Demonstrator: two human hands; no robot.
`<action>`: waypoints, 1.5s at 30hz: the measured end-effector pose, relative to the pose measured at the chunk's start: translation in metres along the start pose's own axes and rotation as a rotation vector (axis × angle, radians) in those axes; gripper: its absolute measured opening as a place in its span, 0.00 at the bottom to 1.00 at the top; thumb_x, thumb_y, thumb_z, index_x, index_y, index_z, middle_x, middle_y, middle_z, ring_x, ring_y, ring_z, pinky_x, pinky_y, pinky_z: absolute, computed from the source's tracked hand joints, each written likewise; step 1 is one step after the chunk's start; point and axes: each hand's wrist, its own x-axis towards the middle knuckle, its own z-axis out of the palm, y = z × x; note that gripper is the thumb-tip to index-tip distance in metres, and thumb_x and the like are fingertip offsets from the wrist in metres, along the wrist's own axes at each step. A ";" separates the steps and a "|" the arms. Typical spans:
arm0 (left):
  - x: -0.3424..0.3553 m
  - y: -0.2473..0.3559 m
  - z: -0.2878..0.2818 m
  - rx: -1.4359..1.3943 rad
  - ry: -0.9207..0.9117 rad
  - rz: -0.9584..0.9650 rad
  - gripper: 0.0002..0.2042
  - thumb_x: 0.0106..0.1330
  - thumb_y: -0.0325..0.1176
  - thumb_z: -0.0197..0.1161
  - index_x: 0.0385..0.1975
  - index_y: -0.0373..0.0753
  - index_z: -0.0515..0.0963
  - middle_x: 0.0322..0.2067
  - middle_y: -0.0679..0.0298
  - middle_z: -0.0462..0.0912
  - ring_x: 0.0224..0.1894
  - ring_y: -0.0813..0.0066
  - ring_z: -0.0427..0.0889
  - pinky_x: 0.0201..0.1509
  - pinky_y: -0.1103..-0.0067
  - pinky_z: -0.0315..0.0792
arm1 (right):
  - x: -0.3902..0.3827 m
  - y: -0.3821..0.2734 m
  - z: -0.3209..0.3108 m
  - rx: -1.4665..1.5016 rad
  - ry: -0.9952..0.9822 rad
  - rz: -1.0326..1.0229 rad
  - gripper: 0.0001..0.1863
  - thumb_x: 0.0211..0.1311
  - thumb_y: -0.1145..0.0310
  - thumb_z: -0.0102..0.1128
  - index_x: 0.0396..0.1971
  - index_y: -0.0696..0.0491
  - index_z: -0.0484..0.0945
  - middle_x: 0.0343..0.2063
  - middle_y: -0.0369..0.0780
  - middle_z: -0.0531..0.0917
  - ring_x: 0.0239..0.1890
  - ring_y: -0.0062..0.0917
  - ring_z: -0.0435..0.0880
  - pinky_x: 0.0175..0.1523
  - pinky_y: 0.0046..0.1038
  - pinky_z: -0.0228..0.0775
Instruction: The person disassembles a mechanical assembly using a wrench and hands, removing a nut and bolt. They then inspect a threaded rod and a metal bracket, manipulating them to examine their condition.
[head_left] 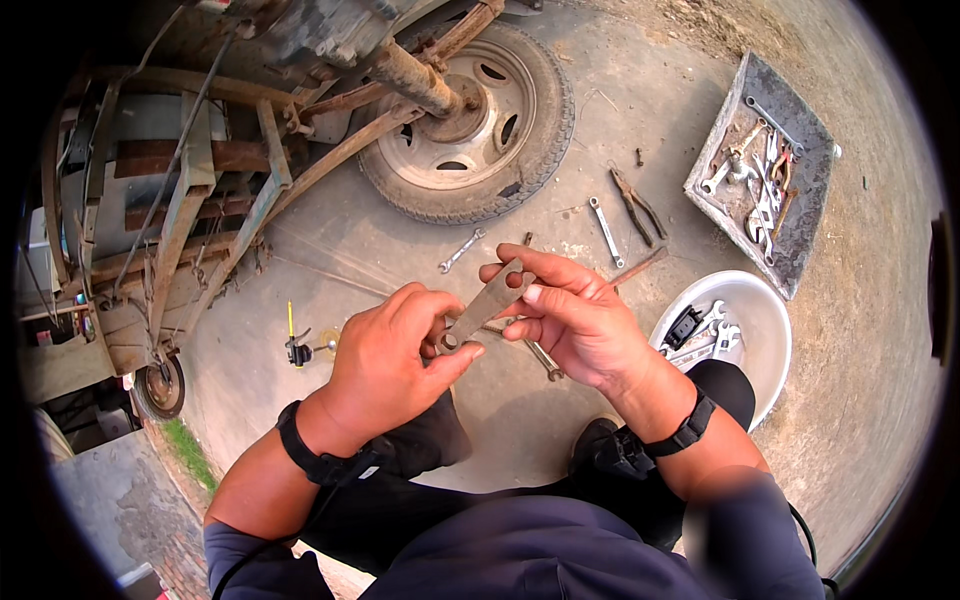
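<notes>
A flat grey metal link plate [485, 306] with a hole at its end slants between my two hands above the concrete. Thumb and fingers of my left hand [390, 350] pinch its lower end, where a small round brown part shows, a bolt end or a hole. At the upper end, my right hand [580, 315] grips the plate between thumb and fingers. Below the hands, partly hidden by them, a wrench [546, 362] lies on the ground. A double open-end wrench [461, 251] rests just beyond my left hand.
Ahead stands a large wheel [525, 165] beside a rusty metal frame [190, 220]. Pliers [637, 207] and a combination wrench [605, 232] lie on the concrete. Rightward are a grey tool tray [698, 203] and a white basin [783, 345] holding wrenches. A screwdriver-like yellow tool [291, 320] lies left.
</notes>
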 end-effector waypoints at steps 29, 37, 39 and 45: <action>-0.010 -0.010 0.007 -0.169 -0.105 -0.202 0.24 0.55 0.29 0.80 0.47 0.35 0.72 0.29 0.64 0.82 0.26 0.84 0.78 0.28 0.83 0.72 | 0.009 0.008 0.002 -0.028 0.020 0.035 0.25 0.76 0.73 0.52 0.70 0.58 0.68 0.60 0.42 0.80 0.49 0.23 0.85 0.48 0.26 0.80; -0.012 -0.011 0.016 -0.416 -0.154 -0.329 0.23 0.59 0.33 0.78 0.47 0.35 0.72 0.26 0.65 0.79 0.24 0.82 0.76 0.28 0.80 0.72 | 0.009 0.010 -0.003 -0.013 0.011 0.031 0.25 0.75 0.70 0.55 0.69 0.60 0.67 0.58 0.43 0.80 0.52 0.27 0.85 0.46 0.25 0.83; -0.013 -0.011 0.017 -0.461 -0.159 -0.333 0.23 0.60 0.32 0.77 0.48 0.35 0.71 0.27 0.66 0.79 0.25 0.84 0.75 0.28 0.82 0.71 | 0.009 0.011 -0.005 -0.010 0.006 0.027 0.25 0.75 0.70 0.56 0.69 0.60 0.68 0.57 0.42 0.81 0.52 0.27 0.85 0.46 0.25 0.83; -0.014 -0.013 0.018 -0.568 -0.182 -0.346 0.21 0.63 0.29 0.74 0.49 0.34 0.71 0.28 0.68 0.79 0.26 0.88 0.73 0.28 0.84 0.69 | 0.011 0.012 -0.003 -0.039 0.033 0.033 0.25 0.75 0.68 0.58 0.68 0.60 0.69 0.54 0.42 0.83 0.48 0.28 0.87 0.44 0.24 0.82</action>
